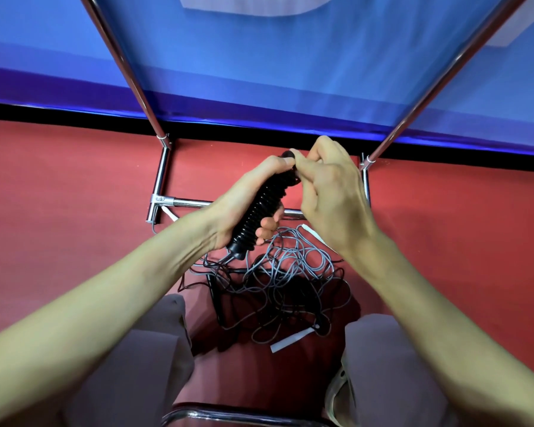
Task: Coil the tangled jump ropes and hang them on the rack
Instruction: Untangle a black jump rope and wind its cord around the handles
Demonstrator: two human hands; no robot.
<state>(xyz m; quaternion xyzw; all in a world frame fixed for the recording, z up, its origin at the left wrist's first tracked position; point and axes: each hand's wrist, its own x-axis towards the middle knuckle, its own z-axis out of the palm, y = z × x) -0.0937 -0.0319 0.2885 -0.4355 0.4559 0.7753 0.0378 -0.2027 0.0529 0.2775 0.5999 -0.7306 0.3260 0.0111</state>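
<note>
**Two hands on one ribbed handle**

Left hand (pixel 238 208) wraps the black ribbed handle (pixel 261 211), fingers curled beneath. Right hand (pixel 330 192) pinches its top end. Tangled jump ropes (pixel 278 282) lie on the red floor (pixel 74 195) below.

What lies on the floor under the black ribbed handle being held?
Below the black ribbed handle, gripped by the left hand, a tangled pile of grey and dark jump ropes lies on the red floor. The right hand covers the handle's top end.
</note>
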